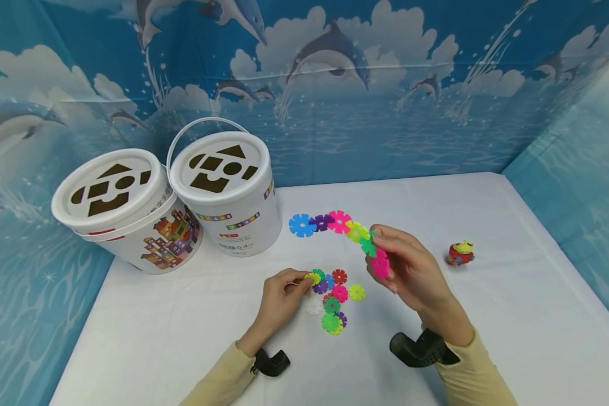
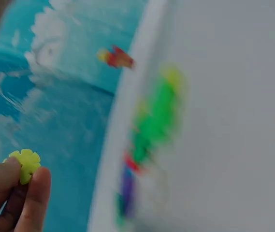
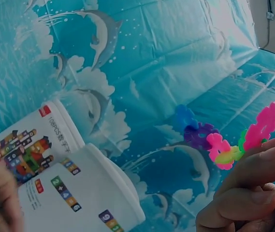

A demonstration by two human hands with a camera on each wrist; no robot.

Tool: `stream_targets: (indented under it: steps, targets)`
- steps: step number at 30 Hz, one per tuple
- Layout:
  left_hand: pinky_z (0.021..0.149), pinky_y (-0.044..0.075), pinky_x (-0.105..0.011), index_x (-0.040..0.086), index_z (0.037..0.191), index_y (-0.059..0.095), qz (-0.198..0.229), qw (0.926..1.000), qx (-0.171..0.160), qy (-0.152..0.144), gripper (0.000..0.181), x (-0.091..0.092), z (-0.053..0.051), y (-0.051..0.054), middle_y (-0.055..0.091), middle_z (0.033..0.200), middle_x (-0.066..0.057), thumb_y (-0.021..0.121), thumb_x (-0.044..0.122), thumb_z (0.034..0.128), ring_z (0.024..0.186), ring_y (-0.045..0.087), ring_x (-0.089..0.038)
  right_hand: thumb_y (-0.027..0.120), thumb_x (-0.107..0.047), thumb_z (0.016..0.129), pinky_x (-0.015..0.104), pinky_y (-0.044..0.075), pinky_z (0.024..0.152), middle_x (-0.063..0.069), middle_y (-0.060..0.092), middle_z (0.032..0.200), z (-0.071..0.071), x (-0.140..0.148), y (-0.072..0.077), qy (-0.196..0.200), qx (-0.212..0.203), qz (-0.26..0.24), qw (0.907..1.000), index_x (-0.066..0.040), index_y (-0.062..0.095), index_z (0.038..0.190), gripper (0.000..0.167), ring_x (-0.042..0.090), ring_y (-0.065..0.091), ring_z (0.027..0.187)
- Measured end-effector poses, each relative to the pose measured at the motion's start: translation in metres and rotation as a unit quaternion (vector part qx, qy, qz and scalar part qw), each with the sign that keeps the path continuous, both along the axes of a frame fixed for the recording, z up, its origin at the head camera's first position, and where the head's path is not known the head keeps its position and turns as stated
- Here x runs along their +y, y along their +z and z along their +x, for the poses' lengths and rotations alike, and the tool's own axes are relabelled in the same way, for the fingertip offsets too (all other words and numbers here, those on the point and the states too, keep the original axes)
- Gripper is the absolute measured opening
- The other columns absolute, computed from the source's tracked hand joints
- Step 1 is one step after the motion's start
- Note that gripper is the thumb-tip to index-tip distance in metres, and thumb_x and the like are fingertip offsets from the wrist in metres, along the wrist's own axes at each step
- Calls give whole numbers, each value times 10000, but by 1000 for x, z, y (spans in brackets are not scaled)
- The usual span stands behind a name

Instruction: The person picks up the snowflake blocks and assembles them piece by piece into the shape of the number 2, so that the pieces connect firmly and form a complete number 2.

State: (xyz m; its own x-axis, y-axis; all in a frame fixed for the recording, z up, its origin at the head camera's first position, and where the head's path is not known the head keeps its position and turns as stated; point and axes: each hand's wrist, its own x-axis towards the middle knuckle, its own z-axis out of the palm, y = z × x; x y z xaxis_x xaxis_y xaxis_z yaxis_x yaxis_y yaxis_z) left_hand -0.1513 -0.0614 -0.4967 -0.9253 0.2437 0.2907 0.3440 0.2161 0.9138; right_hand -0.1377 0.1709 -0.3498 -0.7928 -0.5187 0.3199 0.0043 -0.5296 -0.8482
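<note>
In the head view my right hand (image 1: 417,273) holds a chain of flower-shaped interlocking discs (image 1: 339,221) by its near end. The discs run blue, purple, pink, yellow, green and pink, and the chain arches left above the table. My left hand (image 1: 278,299) pinches a yellow flower disc (image 2: 29,165) between thumb and fingertips, clear in the left wrist view. Just right of that hand lies a small pile of loose discs (image 1: 331,322) in green, purple, red, pink, blue and yellow. One pale, whitish disc (image 1: 314,307) barely stands out from the cloth.
Two white lidded buckets (image 1: 223,217) with shape cut-outs stand at the back left, one with its handle raised. A small red and yellow toy figure (image 1: 459,254) stands to the right. Blue dolphin-printed cloth (image 1: 335,135) hangs behind the white table (image 1: 528,316).
</note>
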Motion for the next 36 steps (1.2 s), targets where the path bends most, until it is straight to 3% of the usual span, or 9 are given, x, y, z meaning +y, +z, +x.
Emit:
stream_targets:
  steps: [4, 7, 10, 13, 17, 21, 28, 36]
  targets:
    - [670, 566, -312, -19, 1011, 695, 838, 9953, 27, -476, 152, 8, 13, 40, 677, 866, -80, 673, 57, 881, 708, 687, -226, 262, -96, 1038, 177, 380, 443, 63, 376, 581, -2, -2, -1, -69, -203, 143, 9997, -83, 473, 807, 314, 170, 376, 430]
    - [623, 570, -347, -27, 974, 695, 1214, 9894, 56, -796, 125, 14, 21, 71, 697, 813, -105, 687, 35, 866, 652, 682, -249, 277, -105, 1040, 156, 411, 462, 60, 375, 588, -3, -3, -4, -114, -336, 240, 9991, -82, 457, 805, 297, 145, 413, 440]
    - [580, 567, -368, -30, 942, 688, 1441, 9843, 4, -1015, 94, 19, 25, 92, 701, 781, -118, 688, 5, 855, 614, 676, -257, 286, -121, 1043, 160, 410, 452, 60, 372, 585, -5, -4, -7, -115, -383, 289, 9988, -83, 452, 808, 290, 140, 420, 439]
    - [565, 566, -380, -27, 927, 681, 1537, 9815, -117, -1138, 78, 20, 30, 106, 702, 784, -120, 684, -2, 853, 615, 673, -278, 253, -119, 1048, 167, 394, 451, 57, 382, 604, -7, -6, -10, 43, -271, 148, 9995, -79, 480, 851, 303, 153, 407, 436]
    - [553, 564, -384, -25, 907, 672, 1616, 9782, -288, -1272, 64, 21, 34, 115, 700, 784, -125, 678, 22, 863, 617, 667, -298, 206, -116, 1052, 158, 403, 481, 26, 477, 678, -10, -8, -12, 448, -224, -274, 9984, -55, 534, 960, 346, 179, 363, 431]
    - [531, 559, -369, -20, 883, 671, 1617, 9774, -334, -1318, 47, 22, 35, 117, 692, 764, -130, 674, 24, 867, 598, 658, -255, 202, -117, 1052, 148, 420, 511, -1, 533, 732, -10, -11, -14, 765, -329, -553, 9950, -44, 545, 995, 355, 199, 297, 424]
    - [515, 553, -351, 1, 898, 691, 1403, 9789, -496, -1401, 62, 23, 36, 115, 701, 771, -102, 696, 49, 859, 612, 667, -203, 208, -115, 1054, 152, 404, 497, -1, 551, 737, -9, -13, -15, 809, -454, -452, 9947, -33, 542, 1017, 346, 145, 410, 449]
    - [495, 548, -371, -6, 908, 694, 1479, 9772, -367, -1479, 105, 22, 38, 116, 699, 767, -85, 705, 87, 862, 603, 664, -198, 213, -112, 1050, 142, 430, 526, -1, 555, 759, -8, -14, -14, 950, -436, -582, 9928, -36, 561, 1052, 357, 171, 357, 442]
